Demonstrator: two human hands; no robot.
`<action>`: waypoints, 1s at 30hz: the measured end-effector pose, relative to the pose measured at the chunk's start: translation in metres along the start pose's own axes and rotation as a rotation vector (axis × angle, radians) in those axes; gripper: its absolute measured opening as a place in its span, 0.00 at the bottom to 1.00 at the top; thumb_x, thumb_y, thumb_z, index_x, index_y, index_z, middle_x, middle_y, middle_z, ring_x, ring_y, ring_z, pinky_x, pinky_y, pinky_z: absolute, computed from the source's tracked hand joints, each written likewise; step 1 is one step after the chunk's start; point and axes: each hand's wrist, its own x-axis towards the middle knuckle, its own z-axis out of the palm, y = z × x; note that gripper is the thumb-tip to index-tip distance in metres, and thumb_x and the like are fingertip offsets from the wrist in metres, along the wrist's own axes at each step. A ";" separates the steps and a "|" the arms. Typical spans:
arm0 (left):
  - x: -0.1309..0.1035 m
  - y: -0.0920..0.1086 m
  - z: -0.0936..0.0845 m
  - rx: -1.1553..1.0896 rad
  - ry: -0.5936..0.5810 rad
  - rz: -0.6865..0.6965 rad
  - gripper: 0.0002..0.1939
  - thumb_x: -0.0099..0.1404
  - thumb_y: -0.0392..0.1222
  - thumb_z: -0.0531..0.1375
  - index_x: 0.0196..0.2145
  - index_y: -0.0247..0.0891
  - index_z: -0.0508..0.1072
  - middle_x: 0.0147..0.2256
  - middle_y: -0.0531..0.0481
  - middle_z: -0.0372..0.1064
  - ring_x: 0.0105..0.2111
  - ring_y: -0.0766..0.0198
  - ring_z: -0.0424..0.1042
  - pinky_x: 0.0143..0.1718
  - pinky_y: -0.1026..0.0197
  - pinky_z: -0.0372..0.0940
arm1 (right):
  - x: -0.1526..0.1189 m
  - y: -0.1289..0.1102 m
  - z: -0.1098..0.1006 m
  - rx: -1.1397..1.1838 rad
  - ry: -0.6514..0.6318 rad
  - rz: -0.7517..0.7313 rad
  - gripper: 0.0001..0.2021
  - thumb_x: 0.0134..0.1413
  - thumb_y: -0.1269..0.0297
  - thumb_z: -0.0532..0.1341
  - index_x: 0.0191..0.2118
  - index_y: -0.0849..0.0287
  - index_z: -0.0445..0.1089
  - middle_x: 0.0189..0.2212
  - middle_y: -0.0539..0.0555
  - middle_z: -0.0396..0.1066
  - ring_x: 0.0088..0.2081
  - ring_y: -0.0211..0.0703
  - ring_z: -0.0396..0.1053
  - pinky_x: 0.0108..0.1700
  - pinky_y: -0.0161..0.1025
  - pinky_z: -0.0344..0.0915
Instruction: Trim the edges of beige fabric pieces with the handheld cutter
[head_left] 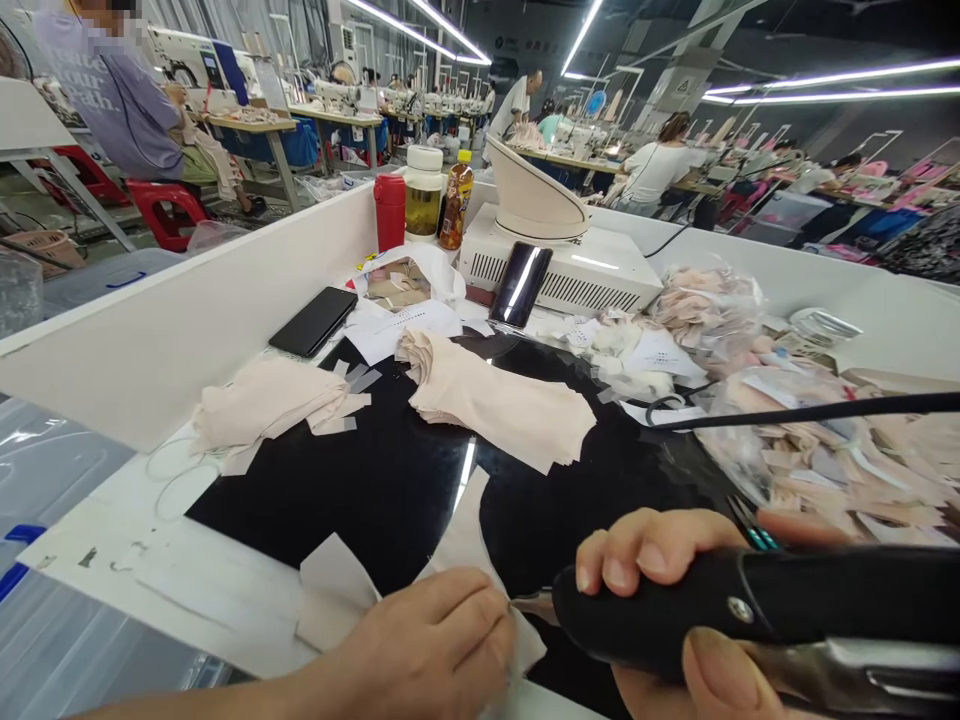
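My left hand is closed, fingertips pinching a pale beige fabric piece at the front of a glossy black work surface. My right hand grips a thick black hand-held tool with a metal lever along its underside. The tool's narrow metal tip points at the fabric beside my left fingertips; contact is unclear. A slim pair of pointed metal tips with teal marks shows behind my right fingers; whether they hold it is hidden. Fabric stacks lie left and centre.
Phones, a red flask, a jar and a drink bottle stand behind. A white machine sits at the back. Bagged fabric pieces and a black cable occupy the right. People sew beyond the low walls.
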 end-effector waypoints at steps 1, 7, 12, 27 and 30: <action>0.002 -0.003 0.001 -0.011 -0.035 0.019 0.09 0.77 0.32 0.57 0.47 0.28 0.77 0.42 0.46 0.76 0.45 0.62 0.76 0.56 0.60 0.73 | 0.000 0.000 0.000 0.001 -0.001 -0.003 0.23 0.58 0.63 0.71 0.56 0.39 0.68 0.31 0.47 0.70 0.29 0.44 0.68 0.29 0.43 0.75; 0.000 -0.013 0.001 -0.044 -0.074 0.004 0.10 0.79 0.36 0.57 0.49 0.26 0.76 0.44 0.43 0.76 0.46 0.58 0.75 0.53 0.54 0.74 | 0.000 0.000 0.002 0.014 0.007 -0.005 0.23 0.56 0.64 0.72 0.55 0.38 0.69 0.31 0.47 0.70 0.28 0.44 0.68 0.27 0.44 0.74; -0.004 -0.015 -0.003 -0.061 -0.123 -0.039 0.12 0.80 0.38 0.56 0.53 0.28 0.74 0.46 0.43 0.75 0.48 0.57 0.74 0.54 0.54 0.73 | -0.001 -0.002 0.002 0.013 0.014 -0.001 0.24 0.55 0.64 0.72 0.55 0.38 0.69 0.31 0.46 0.71 0.28 0.43 0.69 0.28 0.44 0.74; -0.003 -0.013 -0.003 -0.055 -0.120 -0.038 0.12 0.78 0.38 0.58 0.53 0.27 0.74 0.45 0.44 0.74 0.46 0.58 0.73 0.53 0.55 0.71 | 0.001 -0.001 -0.003 0.015 0.010 0.001 0.23 0.55 0.66 0.71 0.54 0.41 0.68 0.31 0.47 0.71 0.27 0.44 0.68 0.27 0.44 0.75; -0.002 -0.013 -0.002 -0.047 -0.117 -0.022 0.11 0.78 0.37 0.58 0.51 0.26 0.75 0.44 0.44 0.74 0.46 0.58 0.72 0.53 0.55 0.70 | 0.006 -0.002 -0.002 0.010 0.017 0.018 0.24 0.54 0.63 0.74 0.54 0.42 0.67 0.30 0.47 0.71 0.27 0.44 0.68 0.27 0.44 0.74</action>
